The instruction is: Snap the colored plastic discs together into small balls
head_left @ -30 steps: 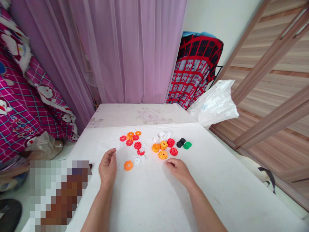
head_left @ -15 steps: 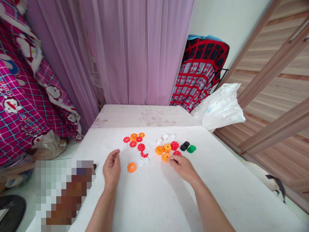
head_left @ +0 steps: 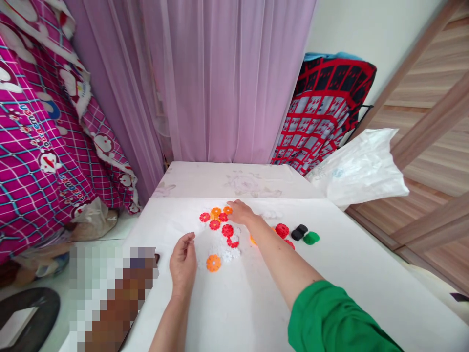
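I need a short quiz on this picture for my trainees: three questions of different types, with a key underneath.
1. True or false: in the picture, the green pieces lie to the right of the black pieces.

2. Multiple choice: which of these is the right hand closest to?
A) the green pieces
B) the white plastic bag
C) a small orange disc at the far side of the left-hand cluster

3. Fill in the blank: the sleeve on the right arm is ____ in colour.

Key: 1. True. 2. C. 3. Green.
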`<state>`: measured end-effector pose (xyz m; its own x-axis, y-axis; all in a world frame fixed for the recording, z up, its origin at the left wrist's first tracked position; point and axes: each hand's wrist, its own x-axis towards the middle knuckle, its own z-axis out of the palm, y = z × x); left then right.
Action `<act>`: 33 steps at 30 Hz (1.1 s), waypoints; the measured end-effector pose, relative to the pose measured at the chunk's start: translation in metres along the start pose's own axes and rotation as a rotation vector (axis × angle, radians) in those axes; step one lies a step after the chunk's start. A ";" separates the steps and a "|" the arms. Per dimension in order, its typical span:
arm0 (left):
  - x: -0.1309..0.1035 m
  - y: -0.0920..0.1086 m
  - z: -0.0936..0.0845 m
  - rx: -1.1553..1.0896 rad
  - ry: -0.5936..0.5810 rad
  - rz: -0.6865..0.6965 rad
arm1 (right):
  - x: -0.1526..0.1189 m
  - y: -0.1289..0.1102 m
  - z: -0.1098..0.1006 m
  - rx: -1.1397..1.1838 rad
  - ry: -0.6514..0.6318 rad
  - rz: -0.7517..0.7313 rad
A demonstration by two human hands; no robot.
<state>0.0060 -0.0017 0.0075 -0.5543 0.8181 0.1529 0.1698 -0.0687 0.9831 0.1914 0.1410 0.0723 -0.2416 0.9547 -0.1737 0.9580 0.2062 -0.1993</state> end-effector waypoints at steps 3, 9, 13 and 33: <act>0.000 0.000 0.000 0.005 -0.001 0.007 | 0.008 0.002 -0.001 -0.022 -0.046 0.021; 0.000 -0.002 0.000 0.013 -0.015 0.008 | 0.008 0.011 0.006 -0.027 -0.020 0.018; 0.000 -0.002 0.000 0.015 -0.019 0.010 | 0.004 0.015 0.010 -0.010 0.000 0.039; 0.001 -0.001 0.000 0.021 -0.017 0.032 | -0.015 0.019 -0.008 0.075 0.033 0.037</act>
<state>0.0048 -0.0006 0.0067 -0.5348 0.8251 0.1822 0.2045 -0.0829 0.9754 0.2146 0.1321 0.0788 -0.2001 0.9681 -0.1507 0.9515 0.1553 -0.2654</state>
